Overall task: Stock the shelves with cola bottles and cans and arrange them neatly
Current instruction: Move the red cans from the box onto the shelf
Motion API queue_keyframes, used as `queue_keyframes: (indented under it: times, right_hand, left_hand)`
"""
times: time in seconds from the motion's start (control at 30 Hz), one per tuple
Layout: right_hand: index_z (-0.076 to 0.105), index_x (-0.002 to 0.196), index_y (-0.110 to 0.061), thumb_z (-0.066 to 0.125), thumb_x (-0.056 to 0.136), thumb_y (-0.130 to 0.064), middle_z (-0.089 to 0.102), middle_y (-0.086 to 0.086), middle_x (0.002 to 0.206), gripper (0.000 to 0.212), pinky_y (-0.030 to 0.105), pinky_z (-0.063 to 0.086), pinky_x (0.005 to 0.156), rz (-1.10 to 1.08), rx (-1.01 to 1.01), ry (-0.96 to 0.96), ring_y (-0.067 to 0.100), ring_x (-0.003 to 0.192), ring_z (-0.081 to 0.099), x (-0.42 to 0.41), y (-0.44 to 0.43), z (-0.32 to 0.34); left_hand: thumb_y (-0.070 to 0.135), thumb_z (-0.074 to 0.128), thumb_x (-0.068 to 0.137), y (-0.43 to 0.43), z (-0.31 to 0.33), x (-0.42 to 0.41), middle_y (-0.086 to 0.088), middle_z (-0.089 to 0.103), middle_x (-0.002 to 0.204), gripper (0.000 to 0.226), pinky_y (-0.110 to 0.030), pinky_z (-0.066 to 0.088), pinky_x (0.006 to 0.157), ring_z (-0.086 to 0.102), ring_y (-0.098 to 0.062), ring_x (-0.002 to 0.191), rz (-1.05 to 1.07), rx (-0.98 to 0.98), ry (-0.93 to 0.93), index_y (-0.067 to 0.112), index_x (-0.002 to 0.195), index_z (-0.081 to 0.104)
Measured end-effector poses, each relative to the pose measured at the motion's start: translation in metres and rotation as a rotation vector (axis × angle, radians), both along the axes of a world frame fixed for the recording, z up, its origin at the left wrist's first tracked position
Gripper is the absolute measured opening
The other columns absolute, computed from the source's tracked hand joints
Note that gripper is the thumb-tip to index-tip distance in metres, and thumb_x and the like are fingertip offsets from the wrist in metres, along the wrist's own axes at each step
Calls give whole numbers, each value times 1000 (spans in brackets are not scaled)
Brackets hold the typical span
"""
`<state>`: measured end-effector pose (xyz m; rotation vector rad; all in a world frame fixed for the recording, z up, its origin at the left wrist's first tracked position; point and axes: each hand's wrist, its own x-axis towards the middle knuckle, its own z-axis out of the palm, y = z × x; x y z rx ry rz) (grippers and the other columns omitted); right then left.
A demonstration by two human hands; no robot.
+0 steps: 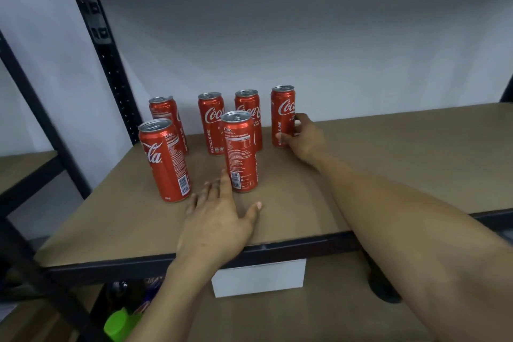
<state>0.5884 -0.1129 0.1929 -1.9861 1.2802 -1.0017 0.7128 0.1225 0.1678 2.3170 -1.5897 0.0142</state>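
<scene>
Several tall red cola cans stand upright on the brown shelf board (388, 164). My right hand (304, 139) is wrapped around the lower part of the rightmost can (281, 111) in the back row. Two more back-row cans (211, 122) (247, 104) stand to its left, and another (163, 111) is near the left post. In front stand a middle can (240, 150) and a left can (165, 158). My left hand (219, 216) lies flat on the board with fingers spread, its fingertips just short of the middle front can, holding nothing.
A black perforated upright (111, 64) rises at the shelf's back left. The shelf has a black front edge (291, 244). On the lower shelf sit a white box (258, 277), a green cap (119, 322) and dark bottles. The shelf's right half holds no cans.
</scene>
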Motion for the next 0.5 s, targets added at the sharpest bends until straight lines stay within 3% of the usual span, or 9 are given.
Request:
queue_keyframes:
  times: [0.1, 0.2, 0.3, 0.4, 0.5]
  right_hand:
    - [37, 150, -14, 77, 87, -40, 56, 11, 144, 79, 38, 44, 105, -12, 36, 42, 28, 130, 56, 1, 0, -2]
    - [34, 153, -16, 70, 88, -54, 50, 12, 149, 84, 41, 42, 110, -32, 26, 267, 32, 135, 50, -13, 13, -4]
    - [39, 151, -21, 54, 91, -66, 44, 9, 154, 76, 46, 35, 116, 31, -9, 537, 32, 139, 44, -44, 41, -3]
    - [42, 150, -27, 36, 95, -72, 38, 6, 159, 72, 49, 28, 118, 89, -73, 700, 29, 144, 36, -86, 76, -6]
    - [40, 152, -29, 32, 97, -71, 33, 4, 162, 70, 48, 22, 121, 127, -114, 718, 27, 148, 30, -129, 116, -11]
  left_hand:
    - [76, 26, 92, 0, -1, 0, -3, 14, 167, 92, -43, 9, 126, 10, -20, 154, 6, 1, -17, 23, 160, -7]
    - [76, 25, 93, 1, -1, -2, -4, 16, 167, 92, -44, 10, 126, 11, -21, 154, 10, 5, -21, 21, 160, -6]
    - [75, 23, 93, 5, 2, -6, -4, 18, 167, 90, -46, 11, 125, 12, -21, 154, 22, 33, -29, 21, 160, -2]
    - [77, 20, 92, 14, 5, -12, -2, 18, 167, 89, -48, 11, 124, 11, -21, 154, 41, 66, -28, 21, 160, 12]
    - [76, 16, 93, 36, 3, -27, -1, 21, 166, 84, -50, 12, 122, 11, -22, 154, 20, 76, -52, 23, 157, 28]
